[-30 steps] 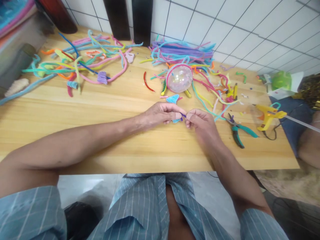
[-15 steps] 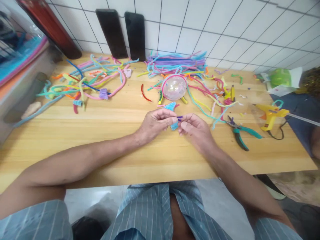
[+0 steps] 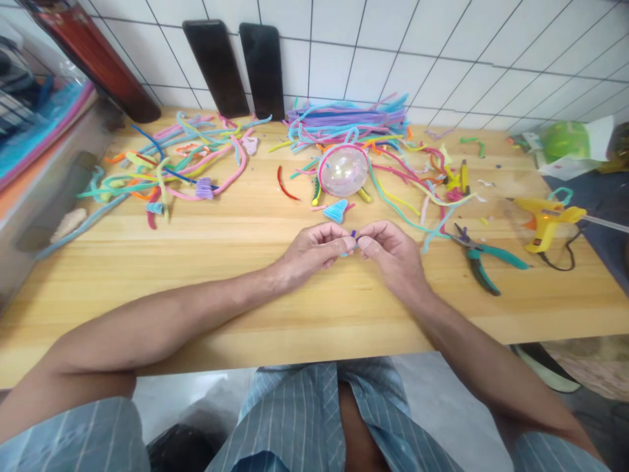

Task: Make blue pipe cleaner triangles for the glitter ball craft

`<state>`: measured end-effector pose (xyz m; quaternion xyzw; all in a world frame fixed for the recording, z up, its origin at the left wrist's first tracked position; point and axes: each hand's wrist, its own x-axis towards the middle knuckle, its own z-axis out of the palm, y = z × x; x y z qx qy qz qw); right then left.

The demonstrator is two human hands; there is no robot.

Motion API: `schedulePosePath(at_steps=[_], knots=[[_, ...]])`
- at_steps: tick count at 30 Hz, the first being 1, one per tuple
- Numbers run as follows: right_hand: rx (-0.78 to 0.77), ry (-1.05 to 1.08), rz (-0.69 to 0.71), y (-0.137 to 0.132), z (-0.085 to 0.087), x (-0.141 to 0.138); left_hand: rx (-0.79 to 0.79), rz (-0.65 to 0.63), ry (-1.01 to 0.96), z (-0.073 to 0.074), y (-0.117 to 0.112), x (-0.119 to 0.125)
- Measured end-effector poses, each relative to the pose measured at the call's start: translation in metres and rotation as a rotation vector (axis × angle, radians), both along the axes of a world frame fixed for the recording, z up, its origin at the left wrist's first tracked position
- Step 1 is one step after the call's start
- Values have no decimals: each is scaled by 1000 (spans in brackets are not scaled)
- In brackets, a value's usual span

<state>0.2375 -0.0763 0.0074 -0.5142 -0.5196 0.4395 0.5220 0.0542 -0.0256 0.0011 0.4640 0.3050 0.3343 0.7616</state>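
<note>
Pinched between the fingertips of both hands is a short dark purple pipe cleaner piece (image 3: pixel 354 234), bent, with its ends mostly hidden. My left hand (image 3: pixel 322 248) and my right hand (image 3: pixel 388 252) are closed on it, thumbs almost touching. A bit of light blue shows under the left fingertips. Just beyond the hands lies a light blue ridged triangle (image 3: pixel 336 211) made of pipe cleaner. Behind it sits a clear ball with a pink rim (image 3: pixel 343 170) and a small blue loop on top.
Loose pipe cleaners (image 3: pixel 187 160) spread across the left, and a bundle (image 3: pixel 348 123) lies by the tiled wall. On the right are pliers (image 3: pixel 484 255) and a yellow glue gun (image 3: pixel 548 223). Two black phones (image 3: pixel 263 72) lean on the wall. A plastic bin (image 3: pixel 54 177) stands left.
My hands have drawn slightly down and closer together, turning the purple piece so that one end points up. The blue triangle beyond them now shows more fully. The view has shifted a little.
</note>
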Motion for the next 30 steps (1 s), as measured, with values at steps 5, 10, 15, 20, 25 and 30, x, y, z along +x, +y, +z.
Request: schedulePosePath(at_steps=[5,10,15,20,25,30], knots=[[-24,10,-7,0,-3,-2,-11,8,-15,-5,1,0],[-63,2,1,-1,-1,-1,80,-26,17,-5,2,-3],[-102,9,33,-1,0,1,183,-57,42,0,5,-5],[-126,-27,81,-2,2,6,228,-163,101,4,10,-10],[-152,-60,133,-3,2,10,257,-253,130,6,15,-13],[-184,-60,140,-3,4,11,298,-292,125,5,18,-14]])
